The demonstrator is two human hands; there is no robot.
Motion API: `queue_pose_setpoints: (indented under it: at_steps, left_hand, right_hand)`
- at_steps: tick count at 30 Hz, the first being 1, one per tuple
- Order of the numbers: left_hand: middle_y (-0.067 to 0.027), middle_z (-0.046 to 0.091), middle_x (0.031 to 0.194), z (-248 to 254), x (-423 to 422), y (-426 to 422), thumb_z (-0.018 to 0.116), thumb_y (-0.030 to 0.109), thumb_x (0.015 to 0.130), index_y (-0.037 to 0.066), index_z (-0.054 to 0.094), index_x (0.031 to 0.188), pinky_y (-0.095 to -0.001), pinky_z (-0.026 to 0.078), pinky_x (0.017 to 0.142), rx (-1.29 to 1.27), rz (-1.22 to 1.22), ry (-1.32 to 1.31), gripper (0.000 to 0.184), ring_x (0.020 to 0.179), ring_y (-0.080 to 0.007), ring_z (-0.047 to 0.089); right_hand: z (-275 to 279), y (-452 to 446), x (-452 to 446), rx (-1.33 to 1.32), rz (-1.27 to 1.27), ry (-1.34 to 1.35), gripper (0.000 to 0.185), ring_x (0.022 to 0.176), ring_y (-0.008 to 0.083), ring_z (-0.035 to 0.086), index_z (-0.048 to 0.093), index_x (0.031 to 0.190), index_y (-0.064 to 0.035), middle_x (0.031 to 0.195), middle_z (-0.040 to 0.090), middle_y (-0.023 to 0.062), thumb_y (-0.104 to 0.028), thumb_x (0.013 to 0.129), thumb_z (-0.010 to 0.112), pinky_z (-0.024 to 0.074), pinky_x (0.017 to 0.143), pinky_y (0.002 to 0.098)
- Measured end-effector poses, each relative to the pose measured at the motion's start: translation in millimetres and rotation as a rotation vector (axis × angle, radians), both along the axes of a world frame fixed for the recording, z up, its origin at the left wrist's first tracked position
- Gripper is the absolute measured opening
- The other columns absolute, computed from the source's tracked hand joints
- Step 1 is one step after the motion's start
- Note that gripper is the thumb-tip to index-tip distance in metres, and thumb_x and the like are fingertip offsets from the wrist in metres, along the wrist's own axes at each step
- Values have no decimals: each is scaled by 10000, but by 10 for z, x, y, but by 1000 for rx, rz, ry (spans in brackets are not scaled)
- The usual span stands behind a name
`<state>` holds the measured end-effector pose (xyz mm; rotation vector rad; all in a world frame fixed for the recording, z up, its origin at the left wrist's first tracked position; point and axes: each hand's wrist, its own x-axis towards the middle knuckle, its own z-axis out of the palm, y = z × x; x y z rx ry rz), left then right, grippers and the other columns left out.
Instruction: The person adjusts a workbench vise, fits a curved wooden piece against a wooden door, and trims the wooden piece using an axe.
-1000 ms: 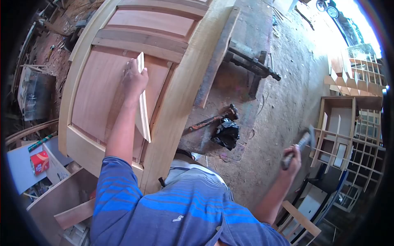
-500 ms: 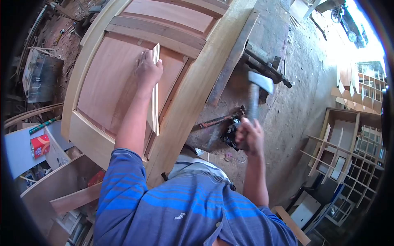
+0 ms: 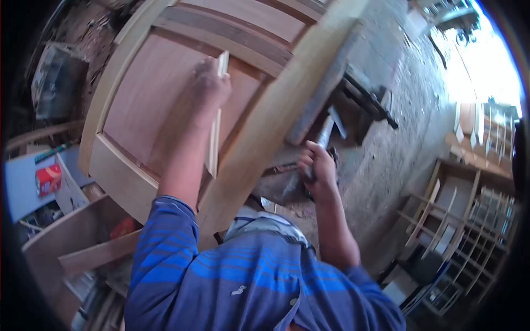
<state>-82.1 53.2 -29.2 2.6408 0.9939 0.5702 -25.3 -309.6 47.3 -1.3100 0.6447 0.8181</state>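
My left hand is closed around the upper part of a thin, pale wood moulding strip. The strip stands on a slant over the recessed panel of a wooden door, its lower end close to the door's side rail. To the right of the door, my right hand grips the handle of a hatchet. The hatchet's metal head points up and away from me, beside the bench edge and apart from the strip. Motion blurs both hands a little.
A dark metal clamp juts from the workbench right of the door. Lattice frames lean at the far right. On the left are a red packet, a loose board and a grey box.
My right hand has moved left and slightly up with the hatchet, closer to the door. The left hand still holds the moulding strip over the panel. The whole view has shifted slightly.
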Motion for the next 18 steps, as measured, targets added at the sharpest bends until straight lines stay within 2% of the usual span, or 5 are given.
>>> queue_pose_setpoints:
  at_steps: [1, 8, 11, 14, 18]
  left_hand:
    - [-225, 595, 1526, -25, -12, -22, 713, 278, 955, 18, 554, 1388, -545, 384, 1232, -18, -8, 3, 529, 1477, -380, 517]
    - [-231, 535, 1600, 37, -12, 14, 676, 324, 991, 1, 501, 1502, -534, 340, 1280, -69, 7, 84, 629, 1536, -377, 460]
    - [-220, 542, 1597, -54, -11, 27, 681, 323, 990, 3, 492, 1511, -538, 363, 1265, -70, 15, 73, 640, 1532, -373, 465]
    - [-217, 556, 1581, 16, -46, 17, 685, 318, 986, 4, 496, 1506, -541, 378, 1253, -23, 22, 91, 636, 1524, -372, 476]
    - [-243, 542, 1582, -13, -16, -22, 684, 335, 994, -2, 470, 1535, -521, 399, 1240, 16, 15, 106, 672, 1503, -390, 491]
  right_hand:
    - [-249, -104, -3, 258, -7, 77, 145, 586, 130, 615, 626, 1007, -36, 750, 627, 52, -158, 1029, 701, 505, 486, 277]
    - [661, -1807, 9, -47, -219, -347, 184, 554, 90, 551, 595, 1084, -67, 806, 595, 7, -236, 1064, 666, 477, 459, 254]
    - [646, -3248, 295, 382, -491, -399, 122, 623, 93, 573, 601, 1107, -75, 787, 576, -3, -195, 1082, 602, 499, 522, 248]
    - [139, -3999, 741, -102, -960, -588, 112, 625, 138, 575, 633, 1007, -76, 738, 554, 4, -183, 1041, 639, 543, 566, 305]
    - [-340, -695, 33, -98, -315, -309, 123, 563, 124, 546, 611, 971, -61, 725, 562, 15, -153, 1046, 645, 493, 524, 288]
